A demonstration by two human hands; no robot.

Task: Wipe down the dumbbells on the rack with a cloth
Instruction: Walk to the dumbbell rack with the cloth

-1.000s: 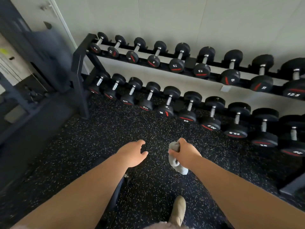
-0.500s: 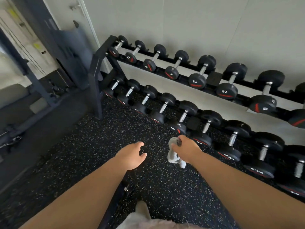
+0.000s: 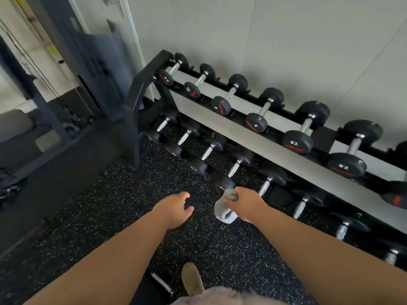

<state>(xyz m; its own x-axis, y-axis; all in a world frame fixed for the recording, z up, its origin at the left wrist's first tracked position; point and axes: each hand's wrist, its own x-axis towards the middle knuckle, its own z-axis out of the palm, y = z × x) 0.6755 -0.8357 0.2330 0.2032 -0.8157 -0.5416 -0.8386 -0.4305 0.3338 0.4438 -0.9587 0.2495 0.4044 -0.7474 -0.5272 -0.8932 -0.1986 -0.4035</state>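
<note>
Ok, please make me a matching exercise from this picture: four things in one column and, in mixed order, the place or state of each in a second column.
1. crumpled grey cloth
2. left hand
3. tan shoe
4. black round-headed dumbbell marked 7.5

A. on the upper tier of the black metal rack
B. on the speckled black rubber floor
C. gripped by the right hand
D. empty, fingers relaxed

Pairs: 1-C, 2-D, 3-B, 4-A

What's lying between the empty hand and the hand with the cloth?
Nothing: in the head view only speckled floor shows between the left hand and the cloth gripped by the right hand.
</note>
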